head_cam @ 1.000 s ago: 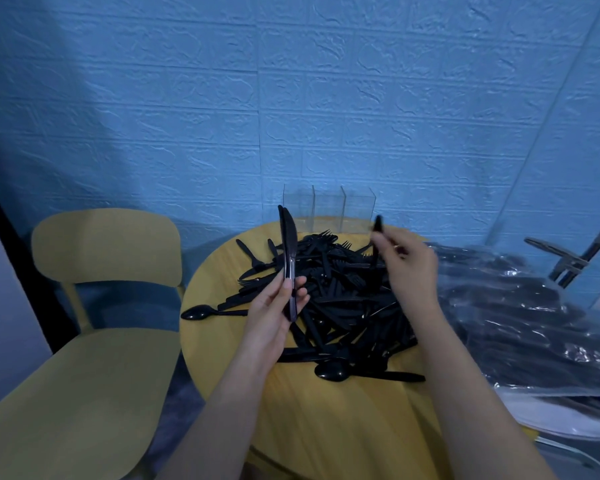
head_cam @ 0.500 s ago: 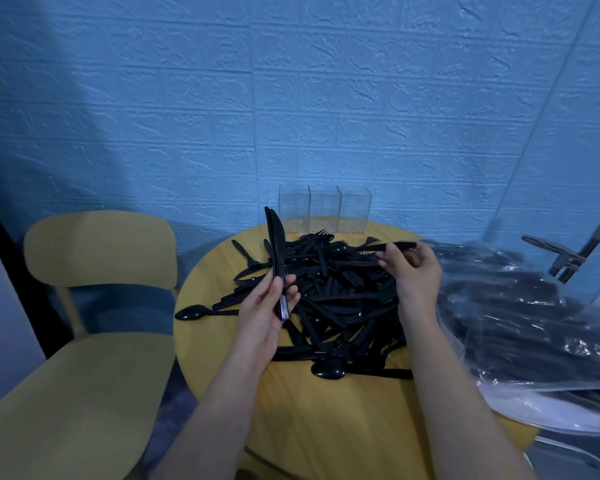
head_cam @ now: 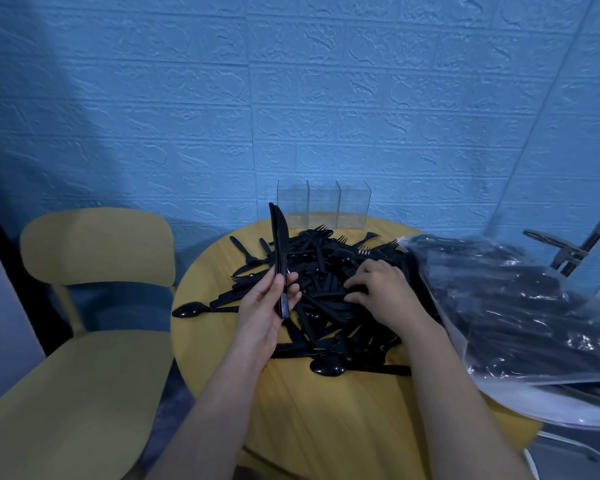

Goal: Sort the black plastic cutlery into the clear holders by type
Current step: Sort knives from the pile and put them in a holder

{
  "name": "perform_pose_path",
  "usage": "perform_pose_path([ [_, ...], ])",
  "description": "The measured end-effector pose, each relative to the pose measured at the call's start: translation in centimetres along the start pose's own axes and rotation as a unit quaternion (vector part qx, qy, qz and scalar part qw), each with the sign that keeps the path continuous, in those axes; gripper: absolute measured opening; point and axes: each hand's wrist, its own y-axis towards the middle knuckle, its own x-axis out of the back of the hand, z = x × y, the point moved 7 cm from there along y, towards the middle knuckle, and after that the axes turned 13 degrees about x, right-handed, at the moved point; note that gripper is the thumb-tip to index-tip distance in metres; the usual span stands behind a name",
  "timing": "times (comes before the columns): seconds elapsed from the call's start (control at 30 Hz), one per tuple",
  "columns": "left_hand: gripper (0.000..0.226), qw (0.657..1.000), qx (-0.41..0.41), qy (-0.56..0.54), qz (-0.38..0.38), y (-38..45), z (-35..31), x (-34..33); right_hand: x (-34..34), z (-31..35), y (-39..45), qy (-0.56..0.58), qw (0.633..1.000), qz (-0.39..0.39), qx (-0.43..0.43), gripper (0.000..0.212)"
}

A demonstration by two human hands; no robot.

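Note:
A heap of black plastic cutlery (head_cam: pixel 326 282) covers the round yellow table (head_cam: pixel 312 417). My left hand (head_cam: pixel 267 303) grips a small bundle of black knives (head_cam: pixel 280 251), blades pointing up, at the pile's left edge. Over the pile's right side, my right hand (head_cam: pixel 381 292) lies palm down with its fingers curled into the cutlery; whether it grips a piece is hidden. Three clear holders (head_cam: pixel 323 207) stand side by side at the table's far edge against the wall, with nothing visible inside them.
A clear plastic bag (head_cam: pixel 520 313) full of more black cutlery lies on the table's right side. One spoon (head_cam: pixel 194 310) sits apart at the left rim. A yellow chair (head_cam: pixel 84 306) stands left of the table. A metal stand (head_cam: pixel 575 251) is at the right.
My right hand, which held a piece up a second ago, has come down onto the pile. The left hand keeps the knives upright in about the same place.

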Motion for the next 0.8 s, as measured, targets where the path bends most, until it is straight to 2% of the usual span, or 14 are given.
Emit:
perform_pose_path([
  [0.17, 0.020, 1.000, 0.002, -0.004, 0.008, 0.0, 0.1, -0.1, 0.2, 1.5, 0.1, -0.013, 0.996, -0.055, 0.066, 0.025],
  [0.23, 0.020, 1.000, 0.002, -0.008, 0.009, 0.0, 0.0, 0.0, 1.0, 1.6, -0.1, -0.023, 0.990, -0.120, 0.077, 0.019],
  [0.3, 0.021, 1.000, 0.004, -0.015, 0.010, -0.1, -0.1, 0.1, 2.2, 1.2, -0.6, -0.021, 0.973, -0.218, 0.069, 0.013],
  [0.37, 0.020, 1.000, 0.006, -0.020, 0.013, -0.1, -0.1, 0.2, 3.4, 0.4, -1.3, 0.057, 0.951, -0.302, 0.019, 0.014],
  [0.47, 0.021, 1.000, 0.009, -0.020, 0.018, 0.0, -0.1, 0.1, 4.3, -1.2, -2.5, 0.257, 0.877, -0.396, -0.087, 0.016],
  [0.57, 0.022, 1.000, 0.012, -0.013, 0.017, 0.0, 0.0, 0.0, 4.6, -1.6, -2.9, 0.466, 0.752, -0.456, -0.101, 0.012],
  [0.6, 0.022, 1.000, 0.014, -0.010, 0.017, 0.0, 0.1, 0.0, 4.9, -1.4, -2.9, 0.504, 0.725, -0.462, -0.085, 0.014],
  [0.63, 0.022, 1.000, 0.017, -0.007, 0.018, 0.0, 0.1, 0.0, 5.0, -1.1, -2.8, 0.528, 0.713, -0.456, -0.068, 0.017],
  [0.8, 0.022, 0.999, 0.025, 0.010, 0.022, 0.0, 0.4, -0.2, 4.2, 1.6, -1.6, 0.592, 0.728, -0.346, 0.016, 0.029],
])
